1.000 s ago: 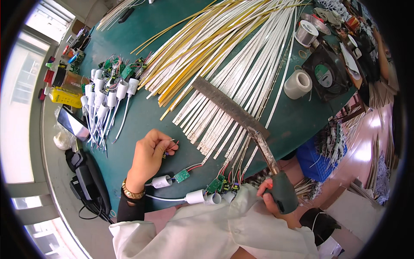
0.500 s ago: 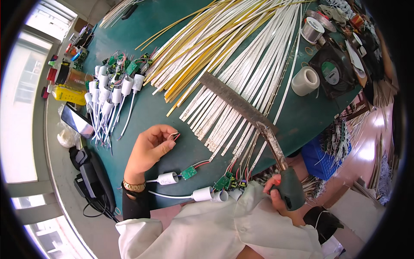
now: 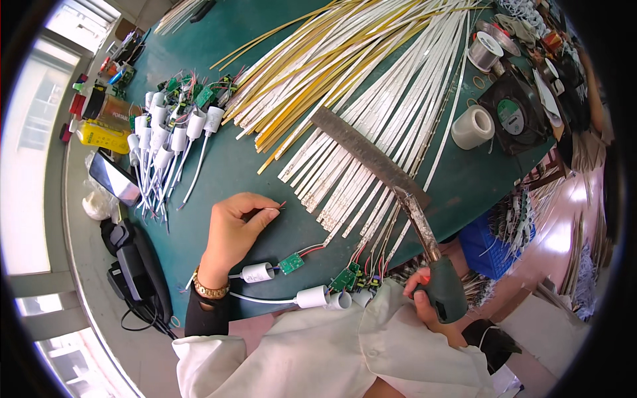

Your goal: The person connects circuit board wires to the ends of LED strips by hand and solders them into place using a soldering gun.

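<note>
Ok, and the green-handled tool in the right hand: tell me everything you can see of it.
The tool has a dark green handle, a scuffed, mottled, metal-looking shaft and a long, flat, grey-brown bar set crosswise, the shaft joining near the bar's lower-right end. The right hand holds the handle; the bar overlaps white strips in view, contact unclear.

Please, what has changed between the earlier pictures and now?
The left hand has straightened its thumb and shifted slightly forward, away from the body; the thin wires it pinches now poke out to the right. No new grasp or release is visible. The right hand stayed on the green-handled tool; the green circuit board lies as before.
</note>
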The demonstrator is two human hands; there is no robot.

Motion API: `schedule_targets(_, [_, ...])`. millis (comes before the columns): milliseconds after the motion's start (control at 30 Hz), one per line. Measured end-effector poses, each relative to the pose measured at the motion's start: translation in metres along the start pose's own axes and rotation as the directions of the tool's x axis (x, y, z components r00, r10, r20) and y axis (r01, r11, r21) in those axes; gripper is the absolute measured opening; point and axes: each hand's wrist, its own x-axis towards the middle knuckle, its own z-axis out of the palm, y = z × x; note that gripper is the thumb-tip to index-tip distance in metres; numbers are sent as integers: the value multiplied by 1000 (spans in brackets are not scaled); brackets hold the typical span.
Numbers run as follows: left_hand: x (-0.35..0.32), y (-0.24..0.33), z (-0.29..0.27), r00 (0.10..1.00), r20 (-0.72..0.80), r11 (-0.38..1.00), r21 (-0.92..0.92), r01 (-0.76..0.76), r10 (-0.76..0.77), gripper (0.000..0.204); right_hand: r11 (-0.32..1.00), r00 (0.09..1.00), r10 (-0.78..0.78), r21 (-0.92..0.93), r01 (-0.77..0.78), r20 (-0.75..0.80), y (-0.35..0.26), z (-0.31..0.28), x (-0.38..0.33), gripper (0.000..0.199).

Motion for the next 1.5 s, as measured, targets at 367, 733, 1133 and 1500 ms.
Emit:
schedule_targets(367, [-8, 4, 11, 978, -74, 912, 381, -151, 193, 3, 929, 983, 179, 336, -155, -42, -7, 9, 5, 24])
schedule_targets(733, [-31, 79, 28, 941, 253, 973, 1, -232, 224, 10, 840, 957, 228, 460, -287, 180, -56, 37, 74, 36])
schedule_targets(1133, [-38, 83, 60, 896, 376, 971, -122, -206, 237, 10, 835, 988, 140, 528, -156, 72, -64, 50, 64, 33])
schedule_targets(1500, [-41, 80, 72, 875, 353, 941, -53, -334, 330, 8, 910, 982, 188, 375, -178, 12, -54, 47, 52, 11])
